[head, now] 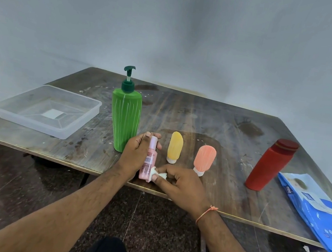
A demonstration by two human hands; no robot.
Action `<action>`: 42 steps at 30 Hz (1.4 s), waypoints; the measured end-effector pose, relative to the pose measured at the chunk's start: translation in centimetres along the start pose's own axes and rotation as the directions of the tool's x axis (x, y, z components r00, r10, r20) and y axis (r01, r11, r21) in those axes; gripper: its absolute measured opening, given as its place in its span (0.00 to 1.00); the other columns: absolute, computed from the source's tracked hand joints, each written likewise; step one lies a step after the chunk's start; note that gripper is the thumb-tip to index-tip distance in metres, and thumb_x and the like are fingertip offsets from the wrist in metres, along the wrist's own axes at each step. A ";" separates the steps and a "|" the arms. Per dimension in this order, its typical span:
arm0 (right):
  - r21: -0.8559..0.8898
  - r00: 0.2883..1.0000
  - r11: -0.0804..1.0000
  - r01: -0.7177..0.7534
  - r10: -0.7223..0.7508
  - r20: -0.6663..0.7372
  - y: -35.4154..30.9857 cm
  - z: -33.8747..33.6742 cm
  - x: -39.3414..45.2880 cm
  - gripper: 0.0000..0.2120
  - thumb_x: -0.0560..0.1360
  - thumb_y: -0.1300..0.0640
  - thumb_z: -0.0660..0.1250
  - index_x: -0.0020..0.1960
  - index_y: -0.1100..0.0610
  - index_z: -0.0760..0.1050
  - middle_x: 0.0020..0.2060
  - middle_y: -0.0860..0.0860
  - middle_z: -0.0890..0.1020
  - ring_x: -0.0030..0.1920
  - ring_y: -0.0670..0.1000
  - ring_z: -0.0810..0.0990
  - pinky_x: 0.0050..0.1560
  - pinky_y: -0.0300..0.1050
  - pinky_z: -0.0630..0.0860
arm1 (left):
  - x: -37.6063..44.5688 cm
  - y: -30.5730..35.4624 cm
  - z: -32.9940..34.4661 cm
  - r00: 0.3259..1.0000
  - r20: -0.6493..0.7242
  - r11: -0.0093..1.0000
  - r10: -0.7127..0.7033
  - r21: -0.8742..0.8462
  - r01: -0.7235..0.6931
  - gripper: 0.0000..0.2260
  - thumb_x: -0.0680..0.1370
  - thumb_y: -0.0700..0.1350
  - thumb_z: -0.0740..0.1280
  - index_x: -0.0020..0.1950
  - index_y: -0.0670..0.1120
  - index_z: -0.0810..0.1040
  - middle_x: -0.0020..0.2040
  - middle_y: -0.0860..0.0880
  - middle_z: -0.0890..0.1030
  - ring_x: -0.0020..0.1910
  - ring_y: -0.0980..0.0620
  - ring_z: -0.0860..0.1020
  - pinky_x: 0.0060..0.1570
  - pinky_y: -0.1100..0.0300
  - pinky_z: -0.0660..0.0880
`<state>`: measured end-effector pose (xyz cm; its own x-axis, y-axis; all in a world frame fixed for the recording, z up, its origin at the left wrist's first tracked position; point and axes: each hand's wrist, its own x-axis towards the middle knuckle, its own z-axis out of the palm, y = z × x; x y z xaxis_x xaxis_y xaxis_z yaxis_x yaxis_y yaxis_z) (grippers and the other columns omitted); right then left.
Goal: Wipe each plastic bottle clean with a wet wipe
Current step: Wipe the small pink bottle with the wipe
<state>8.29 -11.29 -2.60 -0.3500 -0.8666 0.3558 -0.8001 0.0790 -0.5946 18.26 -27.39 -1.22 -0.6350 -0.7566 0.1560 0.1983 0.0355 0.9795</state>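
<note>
1. The pink bottle (149, 159) stands almost upright near the table's (214, 119) front edge, long axis running roughly 12 to 6 o'clock, cap end leaning slightly toward 1 o'clock.
2. The left hand (136, 153) wraps the bottle's upper half from 9 o'clock, fingers curled round behind the neck and closed firmly on it.
3. The right hand (177, 181) comes in from 4 o'clock and pinches a small wad of wet wipe (158, 174) between thumb and fingertips, pressed against the bottle's lower side (just beside the base).
4. The wipe sits at the foot of the axis, so the coming stroke probably has to travel upward toward 12 o'clock, with the left hand shifting or turning the bottle to expose covered plastic.
5. Materials: the bottle looks like smooth, glossy plastic with a printed label; the wipe is soft, white and crumpled.
6. Waiting nearby: a ribbed green pump bottle (124, 118) at 10 o'clock, a yellow tube (175, 145) and an orange tube (204, 159) standing on their caps at 1 to 2 o'clock, and a matte red bottle (269, 165) well apart at 3 o'clock.
7. A blue wipes packet (313, 209) overhangs the right edge; a clear tray (78, 119) lies far left.
</note>
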 end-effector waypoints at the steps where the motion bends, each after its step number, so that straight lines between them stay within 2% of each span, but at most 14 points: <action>1: 0.025 1.000 1.000 -0.001 0.001 0.014 0.0 -0.1 0.0 0.09 0.80 0.42 0.73 0.57 0.42 0.87 0.34 0.30 0.80 0.37 0.41 0.79 0.36 0.32 0.66 | 0.0 0.0 0.0 1.000 -0.015 1.000 0.006 0.001 -0.006 0.16 0.89 0.47 0.56 0.60 0.41 0.81 0.41 0.49 0.84 0.32 0.52 0.76 0.30 0.61 0.74; 5: 0.080 1.000 0.997 -0.005 0.003 0.021 0.0 -0.2 -0.1 0.09 0.79 0.43 0.75 0.56 0.44 0.88 0.37 0.29 0.82 0.36 0.40 0.80 0.37 0.31 0.68 | 0.0 -0.2 -0.1 0.999 -0.036 1.000 0.025 0.013 -0.024 0.16 0.89 0.49 0.55 0.59 0.45 0.81 0.42 0.48 0.84 0.36 0.48 0.76 0.33 0.59 0.75; 10: 0.109 0.997 0.992 -0.063 0.068 -0.045 0.0 0.1 0.3 0.09 0.80 0.43 0.73 0.57 0.44 0.87 0.34 0.31 0.81 0.37 0.40 0.79 0.38 0.31 0.68 | -0.2 0.1 0.2 1.000 -0.008 1.000 0.021 0.003 -0.021 0.16 0.90 0.47 0.53 0.60 0.42 0.79 0.41 0.49 0.84 0.32 0.53 0.77 0.31 0.59 0.76; 14: 0.177 0.994 0.979 -0.100 0.106 -0.021 -0.3 -0.1 0.6 0.07 0.82 0.47 0.72 0.56 0.46 0.86 0.31 0.31 0.80 0.35 0.37 0.78 0.38 0.29 0.68 | -0.3 0.3 0.3 1.000 0.002 1.000 0.015 -0.015 -0.015 0.17 0.90 0.46 0.52 0.61 0.41 0.79 0.40 0.49 0.83 0.33 0.54 0.78 0.32 0.60 0.78; 19: 0.141 0.997 0.988 -0.069 0.065 0.033 0.4 0.1 0.6 0.10 0.78 0.39 0.73 0.53 0.43 0.87 0.32 0.44 0.81 0.32 0.43 0.75 0.36 0.44 0.71 | -0.1 -0.1 0.2 0.999 -0.038 0.999 0.035 0.029 -0.034 0.16 0.90 0.48 0.53 0.59 0.45 0.79 0.41 0.48 0.83 0.33 0.51 0.77 0.32 0.58 0.76; 25: 0.196 0.996 0.977 -0.077 0.067 0.058 0.6 0.1 0.5 0.13 0.76 0.37 0.75 0.53 0.44 0.88 0.38 0.46 0.87 0.37 0.50 0.82 0.39 0.53 0.78 | -0.2 0.0 0.2 0.998 -0.056 0.997 0.037 0.063 -0.033 0.17 0.90 0.49 0.52 0.59 0.46 0.79 0.43 0.47 0.83 0.34 0.52 0.77 0.33 0.58 0.75; 28: 0.238 0.995 0.966 -0.097 0.094 0.027 0.4 0.2 0.5 0.09 0.78 0.41 0.75 0.53 0.45 0.88 0.36 0.45 0.86 0.35 0.46 0.80 0.38 0.48 0.77 | -0.4 0.3 0.3 1.000 0.016 0.997 0.017 0.070 -0.018 0.17 0.90 0.48 0.52 0.60 0.43 0.78 0.41 0.48 0.82 0.32 0.53 0.76 0.32 0.59 0.75; 32: 0.317 0.985 0.940 -0.130 0.159 -0.065 0.2 -0.1 0.6 0.06 0.80 0.49 0.76 0.53 0.50 0.89 0.28 0.37 0.79 0.31 0.39 0.75 0.36 0.31 0.68 | -0.6 0.4 0.4 0.991 0.136 0.998 0.005 0.057 -0.013 0.16 0.90 0.47 0.51 0.59 0.44 0.78 0.43 0.46 0.83 0.35 0.51 0.79 0.34 0.57 0.79; 34: 0.326 0.976 0.936 -0.136 0.183 -0.119 0.1 -0.1 0.7 0.06 0.79 0.47 0.75 0.53 0.47 0.88 0.27 0.39 0.77 0.30 0.40 0.73 0.36 0.33 0.68 | -0.6 0.3 0.4 0.983 0.181 0.999 -0.002 0.054 -0.007 0.17 0.90 0.48 0.51 0.60 0.43 0.78 0.44 0.45 0.84 0.37 0.49 0.81 0.36 0.57 0.81; 38: 0.316 0.969 0.937 -0.147 0.201 -0.144 0.6 0.3 1.0 0.07 0.80 0.41 0.73 0.55 0.41 0.87 0.30 0.54 0.77 0.31 0.43 0.70 0.36 0.42 0.70 | -0.4 -0.3 0.3 0.978 0.208 0.993 0.020 0.108 -0.044 0.17 0.90 0.49 0.51 0.61 0.43 0.78 0.47 0.44 0.84 0.42 0.45 0.81 0.41 0.53 0.81; 40: 0.310 0.972 0.938 -0.155 0.200 -0.121 0.5 0.1 1.0 0.07 0.80 0.42 0.73 0.55 0.42 0.87 0.29 0.54 0.77 0.31 0.42 0.71 0.36 0.41 0.70 | -0.3 -0.3 0.4 0.979 0.203 0.993 0.034 0.107 -0.056 0.17 0.90 0.48 0.51 0.61 0.43 0.78 0.46 0.44 0.84 0.41 0.46 0.81 0.40 0.54 0.81; 42: 0.290 0.979 0.944 -0.157 0.187 -0.078 0.4 0.0 0.9 0.07 0.80 0.44 0.73 0.54 0.44 0.87 0.27 0.45 0.77 0.31 0.42 0.73 0.36 0.37 0.70 | -0.4 -0.1 0.4 0.983 0.180 0.994 0.045 0.090 -0.063 0.17 0.90 0.46 0.51 0.59 0.43 0.78 0.44 0.45 0.84 0.38 0.48 0.80 0.38 0.56 0.80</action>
<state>7.67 -12.08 -2.50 -0.5298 -0.7957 0.2935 -0.5591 0.0675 -0.8263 18.19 -26.80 -1.34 -0.7493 -0.6243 0.2207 0.1693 0.1417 0.9753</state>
